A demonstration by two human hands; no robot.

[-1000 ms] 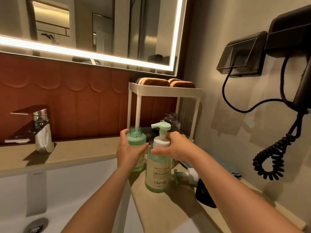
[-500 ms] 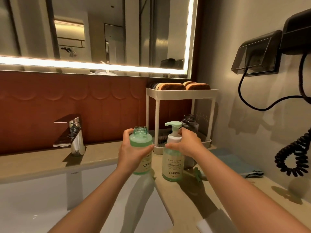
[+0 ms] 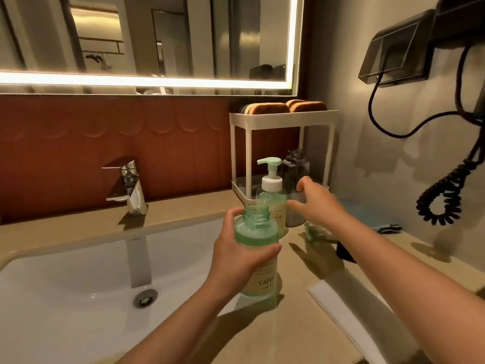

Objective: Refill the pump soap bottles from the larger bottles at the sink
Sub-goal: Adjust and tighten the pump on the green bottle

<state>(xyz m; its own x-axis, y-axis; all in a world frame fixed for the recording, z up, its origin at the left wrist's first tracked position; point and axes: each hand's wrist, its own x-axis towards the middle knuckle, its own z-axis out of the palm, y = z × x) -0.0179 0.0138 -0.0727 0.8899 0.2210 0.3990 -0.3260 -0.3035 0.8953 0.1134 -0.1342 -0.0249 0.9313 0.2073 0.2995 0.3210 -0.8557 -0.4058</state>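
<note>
Green plastic sits in my left fingers [image 3: 269, 249], which wrap the open bottle [image 3: 256, 232] by its shoulder. Its pump is off and the threaded neck is bare. It stands upright at the bench [image 3: 183, 216] edge beside the sink [image 3: 78, 285]; I cannot tell whether it rests there or hangs just above.

My right fingers [image 3: 298, 206] are spread and hold nothing, reaching toward the dark bottle [image 3: 295, 169] behind the pump bottle [image 3: 271, 185]. I cannot tell if they touch either.

I judge the job to be midway. One bottle has its pump on and stands by the rack [image 3: 283, 118], and nothing is being poured. The green tint reaches the open bottle's shoulder, but I cannot read the level. What is left is any topping up and screwing its pump back on. A blurred greenish thing [image 3: 312, 232] under my right wrist may be that pump.
</note>
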